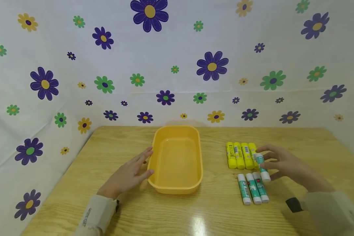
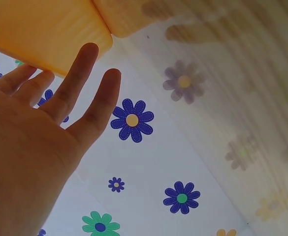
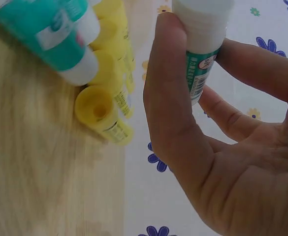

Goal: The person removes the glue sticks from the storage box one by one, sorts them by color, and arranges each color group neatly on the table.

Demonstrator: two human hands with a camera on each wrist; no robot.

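Observation:
In the head view my right hand (image 1: 287,165) pinches a green-and-white glue stick (image 1: 263,167) between thumb and fingers, above the table. The right wrist view shows the thumb against one side of this glue stick (image 3: 201,49) and fingers on the other. Below it, several green glue sticks (image 1: 253,189) lie side by side. Just beyond them lies a row of yellow glue sticks (image 1: 240,155), partly covered by the held one. My left hand (image 1: 129,175) rests its spread fingers at the left rim of a yellow plastic basin (image 1: 177,189), which holds nothing.
The wooden table (image 1: 218,209) carries the basin in the middle and the glue sticks to its right. A white cloth (image 1: 177,42) printed with flowers stands behind the table and along its left side.

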